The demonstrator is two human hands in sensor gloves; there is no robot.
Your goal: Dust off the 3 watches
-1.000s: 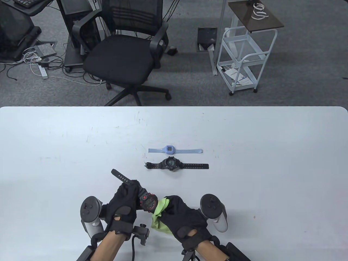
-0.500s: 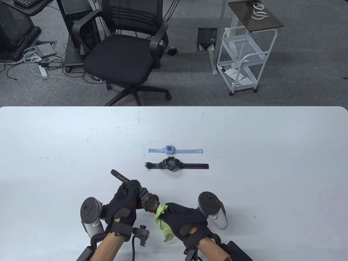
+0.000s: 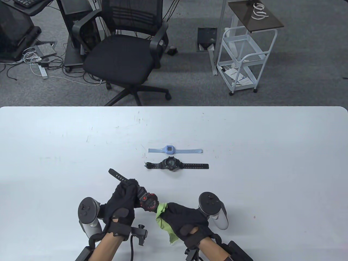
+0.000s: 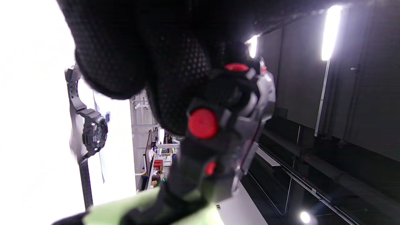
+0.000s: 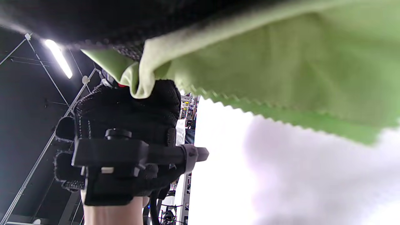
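A wide white surface [image 3: 244, 190] is carrying the work, with the person's two gloved hands coming in at its near edge. The left hand [image 3: 122, 202] is curling its fingers round the strap of a black-and-red watch [image 3: 148, 201], lifting it off the surface and tilting the case toward the other hand, apparently so the face is steady and reachable. The right hand [image 3: 187, 217] is pinching a green cloth [image 3: 163, 217], its grip closed on the fabric, and is pressing a bunched corner against the side of the watch case, which looks like wiping in progress. Farther back near the middle, a black watch [image 3: 171, 164] and a light blue watch [image 3: 170, 149] are lying flat with straps stretched out, one just beside the other, well apart from the hands, seemingly waiting in a row for their turn or set back after it; which, the pictures cannot tell.
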